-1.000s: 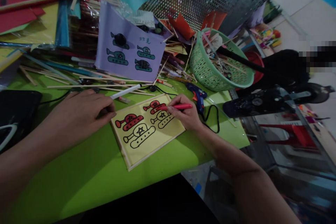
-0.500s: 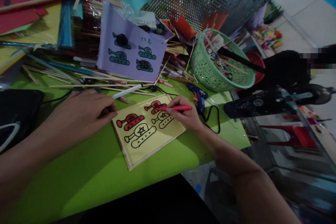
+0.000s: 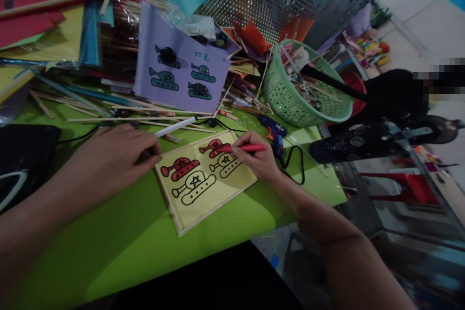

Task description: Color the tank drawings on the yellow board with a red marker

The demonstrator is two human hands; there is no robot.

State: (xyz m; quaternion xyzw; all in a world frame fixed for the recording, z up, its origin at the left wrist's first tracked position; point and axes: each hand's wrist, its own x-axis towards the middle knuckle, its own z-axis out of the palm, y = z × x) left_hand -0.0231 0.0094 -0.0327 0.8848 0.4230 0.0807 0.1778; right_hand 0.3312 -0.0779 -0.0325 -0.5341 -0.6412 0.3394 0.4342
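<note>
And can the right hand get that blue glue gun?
Probably yes: the glue gun lies close beside the right hand, with nothing big between them. But that hand holds a red marker, which it might need to put down first.

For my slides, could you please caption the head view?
Right hand holding a red pen over tank drawings on yellow card.

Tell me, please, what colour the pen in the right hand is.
The pen in the right hand is red; it shows best in the head view.
</note>
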